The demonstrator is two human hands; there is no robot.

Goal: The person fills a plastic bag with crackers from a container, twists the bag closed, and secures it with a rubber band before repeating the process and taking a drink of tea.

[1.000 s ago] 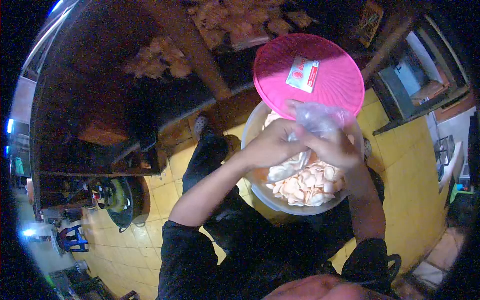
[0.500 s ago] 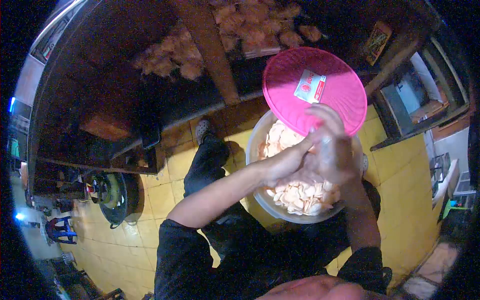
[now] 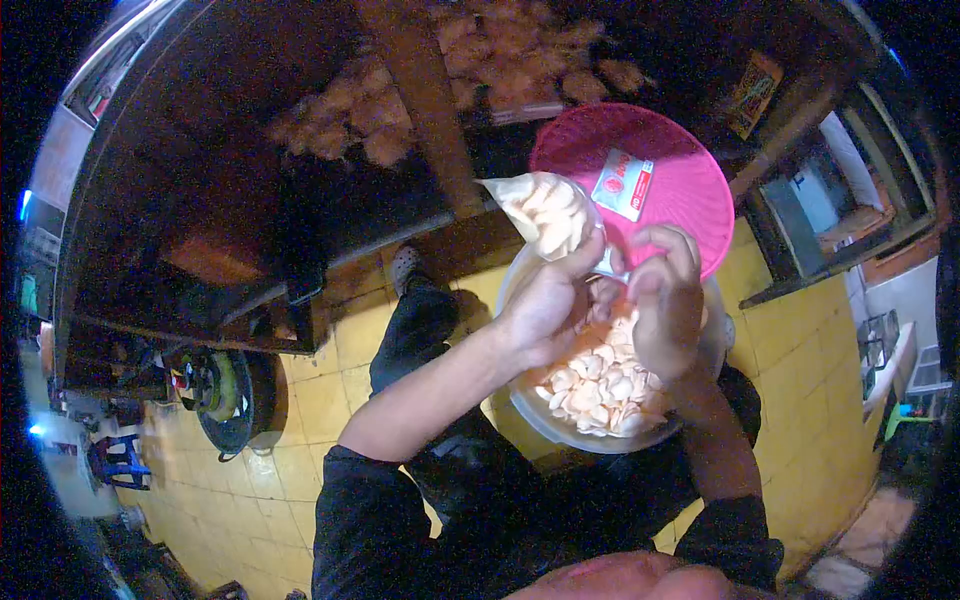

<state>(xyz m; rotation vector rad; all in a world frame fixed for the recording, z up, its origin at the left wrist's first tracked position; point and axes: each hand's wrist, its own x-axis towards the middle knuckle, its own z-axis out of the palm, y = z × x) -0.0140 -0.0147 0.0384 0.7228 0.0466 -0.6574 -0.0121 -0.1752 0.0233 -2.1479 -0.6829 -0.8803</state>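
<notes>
A clear plastic bag (image 3: 550, 215) bulging with pale, flat chips juts out to the upper left, gripped near its gathered end by my left hand (image 3: 545, 315). Beside it, my right hand (image 3: 668, 310) has curled fingers, which meet the bag's narrow end; the exact pinch is partly hidden. Under both hands stands a large translucent tub (image 3: 560, 435), holding many loose pale chips (image 3: 610, 390). A pink woven-pattern lid (image 3: 690, 190) with a white and red label (image 3: 624, 185) leans over the tub's far side.
Ahead is a dark wooden shelf (image 3: 420, 100) with many brownish filled bags (image 3: 520, 50) on it. A black basin (image 3: 235, 420) rests on the yellow tiled floor (image 3: 290, 470) to the left, with a blue stool (image 3: 122, 460) farther off. An open wooden cabinet (image 3: 840, 190) stands right.
The filled bag, hidden behind the blurred hands before, now shows at the upper left of my left hand. My hands have moved slightly apart, and the right one has turned.
</notes>
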